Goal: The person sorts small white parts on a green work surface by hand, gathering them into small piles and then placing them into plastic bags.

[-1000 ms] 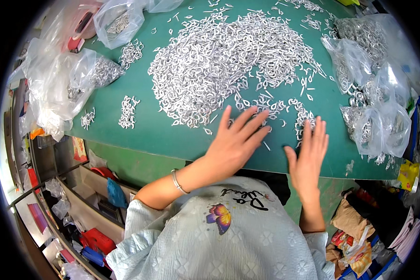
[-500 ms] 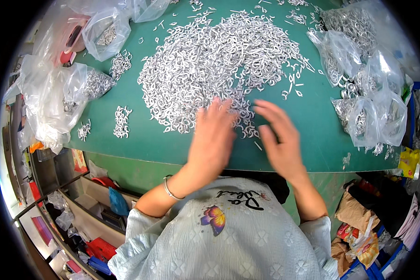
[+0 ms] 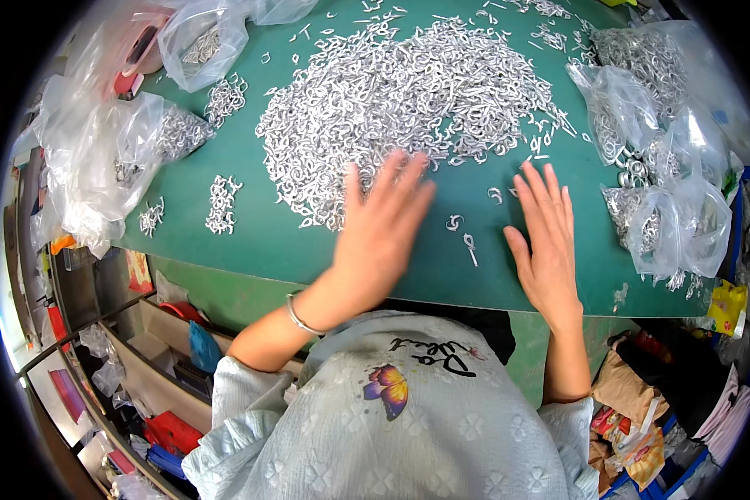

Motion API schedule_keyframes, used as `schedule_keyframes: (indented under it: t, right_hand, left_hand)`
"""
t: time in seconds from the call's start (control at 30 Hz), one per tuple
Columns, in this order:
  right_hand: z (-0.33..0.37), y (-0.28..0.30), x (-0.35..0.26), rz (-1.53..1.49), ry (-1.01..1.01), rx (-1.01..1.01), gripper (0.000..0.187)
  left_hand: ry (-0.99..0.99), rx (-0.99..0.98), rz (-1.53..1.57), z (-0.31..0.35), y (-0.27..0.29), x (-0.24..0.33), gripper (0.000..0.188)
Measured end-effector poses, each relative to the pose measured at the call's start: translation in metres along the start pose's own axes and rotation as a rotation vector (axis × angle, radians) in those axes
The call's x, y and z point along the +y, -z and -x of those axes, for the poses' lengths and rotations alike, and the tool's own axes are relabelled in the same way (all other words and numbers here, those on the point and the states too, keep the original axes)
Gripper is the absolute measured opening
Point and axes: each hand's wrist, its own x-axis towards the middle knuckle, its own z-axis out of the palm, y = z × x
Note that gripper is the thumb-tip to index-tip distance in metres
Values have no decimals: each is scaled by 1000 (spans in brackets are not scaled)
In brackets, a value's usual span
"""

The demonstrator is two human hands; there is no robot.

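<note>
Left grip (image 3: 378,232) splayed at silvery pieces (image 3: 408,92), right grip (image 3: 548,242) released, black script (image 3: 452,363) across shirt (image 3: 346,433)

Place: workshop for small parts. Its chief fitting is a broad worktable with a flat, plain green top (image 3: 596,221). On it lies one large heap of loose, silvery, ring- and pin-shaped pieces (image 3: 408,92), in bulk quantity. Left of the heap sits one small oblong cluster of silvery curved pieces (image 3: 222,204), set apart. Clear, thin plastic bags of silvery pieces line the left side (image 3: 146,125) and right side (image 3: 683,225). Below left stand beige, open-topped storage compartments (image 3: 154,375) and one bright red, glossy container (image 3: 175,432). Floor: green, scuffed (image 3: 233,293).
</note>
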Motion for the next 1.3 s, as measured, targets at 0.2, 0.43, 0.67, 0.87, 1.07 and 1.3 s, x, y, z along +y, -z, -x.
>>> schedule_keyframes:
  t: [0.2, 0.43, 0.67, 0.87, 1.07, 1.3]
  right_hand:
    - [8, -4, -15, -134, 81, -182, 61]
    - [1, -28, -36, 121, 113, -250, 74]
    - [-55, -70, -53, -44, 207, -14, 64]
    - [-71, -22, -2, 164, 7, 302, 46]
    - [-41, -20, 14, 71, -75, -52, 62]
    - [-17, 10, 20, 62, -35, -18, 58]
  left_hand:
    - [-11, -5, 10, 6, -7, -3, 35]
    - [-4, -87, 102, 14, -2, 4, 46]
    - [137, 10, -61, 6, -5, -31, 54]
    - [-39, -50, 130, 15, 2, -15, 62]
    - [-256, -178, -21, -3, 0, -19, 41]
    - [-244, -70, 53, 0, 7, -15, 45]
